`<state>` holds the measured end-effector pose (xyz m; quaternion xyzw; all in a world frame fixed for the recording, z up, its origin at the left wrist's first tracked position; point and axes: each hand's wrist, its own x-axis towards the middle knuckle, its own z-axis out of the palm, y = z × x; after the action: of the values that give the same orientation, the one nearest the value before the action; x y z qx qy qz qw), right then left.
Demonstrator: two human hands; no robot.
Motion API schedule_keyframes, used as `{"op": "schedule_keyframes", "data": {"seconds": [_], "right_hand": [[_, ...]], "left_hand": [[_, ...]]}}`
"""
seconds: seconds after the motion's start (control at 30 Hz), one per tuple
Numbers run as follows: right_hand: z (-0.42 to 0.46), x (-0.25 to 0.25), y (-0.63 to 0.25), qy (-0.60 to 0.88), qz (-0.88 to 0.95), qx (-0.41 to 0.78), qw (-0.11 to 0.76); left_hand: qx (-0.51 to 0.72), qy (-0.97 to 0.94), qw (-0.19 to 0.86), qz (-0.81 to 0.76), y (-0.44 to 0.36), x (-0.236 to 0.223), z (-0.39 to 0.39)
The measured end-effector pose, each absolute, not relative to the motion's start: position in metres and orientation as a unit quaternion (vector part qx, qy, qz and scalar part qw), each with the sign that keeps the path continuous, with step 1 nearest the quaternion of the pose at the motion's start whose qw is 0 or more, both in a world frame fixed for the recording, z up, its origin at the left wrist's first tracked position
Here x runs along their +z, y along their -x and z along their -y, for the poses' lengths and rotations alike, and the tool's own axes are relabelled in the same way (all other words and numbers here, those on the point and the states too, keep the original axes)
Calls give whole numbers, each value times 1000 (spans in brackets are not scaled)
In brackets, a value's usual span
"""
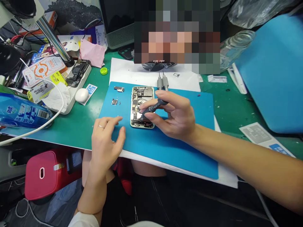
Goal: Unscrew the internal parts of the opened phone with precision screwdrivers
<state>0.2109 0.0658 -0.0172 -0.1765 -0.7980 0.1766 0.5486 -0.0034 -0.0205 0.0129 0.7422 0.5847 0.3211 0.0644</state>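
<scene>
An opened smartphone [142,93] lies on the blue mat [184,157], its inner boards and parts exposed. My right hand [180,116] pinches a dark grey screwdriver [152,108] between thumb and fingers. The screwdriver slants down to the left over the lower half of the phone; I cannot tell whether its tip touches. My left hand [104,142], with a ring on one finger, is at the mat's left front edge, fingers apart and holding nothing. Two grey screwdrivers [162,82] lie just beyond my right hand, tips pointing away.
Small phone parts [119,89] and a little metal piece [114,101] lie left of the phone. White paper [123,71] sits under the mat. A white earbud case [81,95], boxes and a lamp [55,41] crowd the left. A glass jar [236,47] stands back right.
</scene>
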Motion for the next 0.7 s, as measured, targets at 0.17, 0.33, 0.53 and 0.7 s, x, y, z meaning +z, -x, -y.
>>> {"op": "schedule_keyframes", "data": {"seconds": [0.17, 0.33, 0.53, 0.7], "right_hand": [[-57, 10, -208, 220, 778, 167, 564], [-63, 5, -193, 186, 766, 144, 599], [-75, -17, -190, 165, 797, 100, 572], [-73, -14, -189, 172, 804, 109, 558]], "left_hand": [[315, -773, 84, -544, 1, 4, 25], [290, -802, 53, -519, 3, 2, 27], [236, -818, 38, -523, -1, 4, 25], [230, -814, 42, -531, -2, 4, 25]]}}
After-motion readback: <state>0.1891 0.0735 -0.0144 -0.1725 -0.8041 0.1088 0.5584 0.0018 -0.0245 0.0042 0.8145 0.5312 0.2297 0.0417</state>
